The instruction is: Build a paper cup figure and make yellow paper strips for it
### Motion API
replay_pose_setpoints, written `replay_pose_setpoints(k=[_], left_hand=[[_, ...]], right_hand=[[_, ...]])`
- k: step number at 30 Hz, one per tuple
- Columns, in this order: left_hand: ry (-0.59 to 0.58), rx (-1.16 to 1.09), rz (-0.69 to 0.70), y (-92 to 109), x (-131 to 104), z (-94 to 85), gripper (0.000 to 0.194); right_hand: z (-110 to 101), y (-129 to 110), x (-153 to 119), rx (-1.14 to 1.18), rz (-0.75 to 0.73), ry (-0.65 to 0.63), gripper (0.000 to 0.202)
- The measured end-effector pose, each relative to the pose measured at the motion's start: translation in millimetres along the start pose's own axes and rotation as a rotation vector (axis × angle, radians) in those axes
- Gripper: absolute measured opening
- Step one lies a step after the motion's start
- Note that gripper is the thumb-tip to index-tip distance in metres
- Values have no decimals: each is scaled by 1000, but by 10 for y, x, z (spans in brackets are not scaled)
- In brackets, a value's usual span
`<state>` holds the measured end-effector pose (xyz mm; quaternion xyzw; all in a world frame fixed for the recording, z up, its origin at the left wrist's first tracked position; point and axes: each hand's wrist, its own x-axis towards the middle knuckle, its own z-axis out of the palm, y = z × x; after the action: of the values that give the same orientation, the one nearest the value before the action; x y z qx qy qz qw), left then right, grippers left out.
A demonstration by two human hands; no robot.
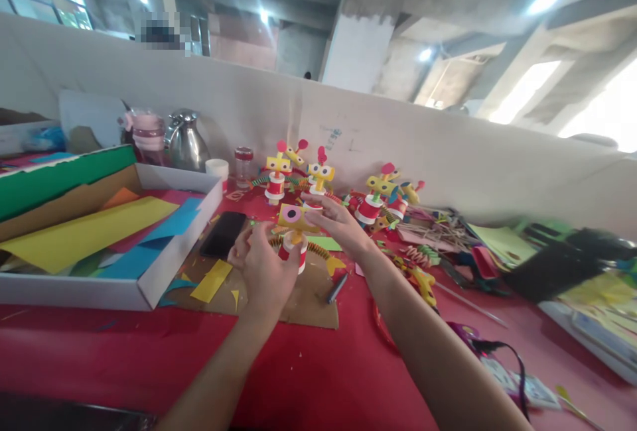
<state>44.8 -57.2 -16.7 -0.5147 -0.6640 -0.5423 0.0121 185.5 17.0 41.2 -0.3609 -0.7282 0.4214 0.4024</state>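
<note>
A paper-cup doll (293,240) stands over the cardboard mat, with a red and white cup body, a yellow tube head (286,215) and folded-paper arms. My left hand (266,258) curls around the cup from the left, thumb along its front. At the right end of the yellow head, my right hand (343,222) has its thumb and fingers around the spot of the second eye, covering it. One round eye with a pink ring shows on the head's left part. The folded arm (318,250) with a yellow paper end stretches out to the right.
Several similar dolls (321,176) stand along the wall. A white box (144,288) of coloured paper is at left, beside a black phone (223,233). A pen (337,288) lies on the cardboard (311,315). Paper sticks (438,232) and a power strip (532,391) are at right.
</note>
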Motion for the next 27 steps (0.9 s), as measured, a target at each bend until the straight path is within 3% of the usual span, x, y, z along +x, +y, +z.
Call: replay_pose_setpoints(k=[4, 9, 27], left_hand=[[-86, -4, -80, 14, -6, 155, 40], [-58, -9, -136, 41, -74, 237, 41], [87, -72, -92, 2, -122, 430, 29]], right_hand=[[10, 78, 14, -87, -91, -3, 35], [30, 141, -12, -331, -226, 71, 29], [78, 245, -96, -292, -267, 98, 32]])
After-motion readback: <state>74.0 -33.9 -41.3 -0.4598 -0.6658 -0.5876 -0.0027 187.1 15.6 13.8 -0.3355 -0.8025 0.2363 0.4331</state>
